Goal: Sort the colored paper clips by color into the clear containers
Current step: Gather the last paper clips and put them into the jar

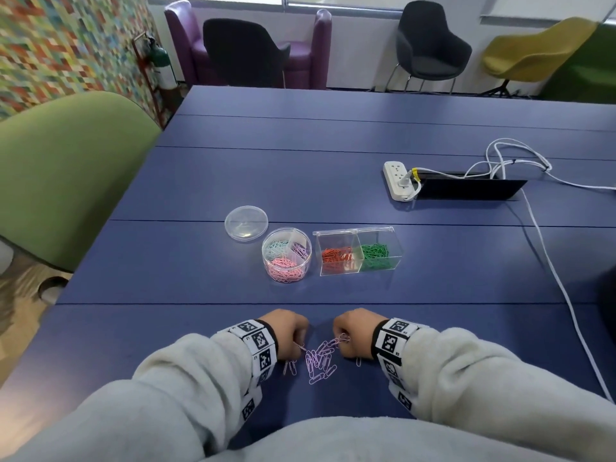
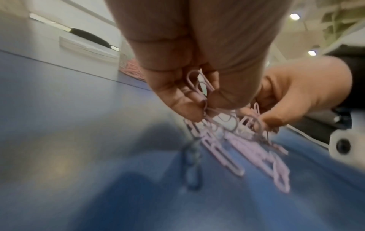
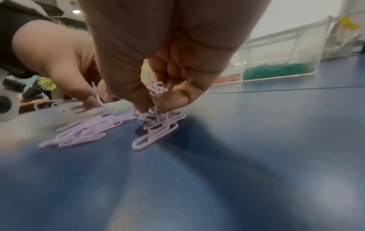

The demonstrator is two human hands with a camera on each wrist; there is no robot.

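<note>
Head view: left hand [image 1: 289, 331] and right hand [image 1: 354, 332], fingers curled, each pinch lilac paper clips [image 1: 320, 361] from the pile on the blue worktop [image 1: 333, 168]; round container [image 1: 286, 255] and rectangular container [image 1: 358, 251] stand farther back.
Left wrist: fingers [image 2: 183, 103] grip 2 clips.
Right wrist: fingertips [image 3: 177, 100] hold a tangle above the pile.

The table [image 1: 333, 168] is viewed from above by the head camera, facing forward and down. It is skimmed closely by both wrist cameras, which share the lilac paper clips [image 2: 233, 150] between the hands.
</note>
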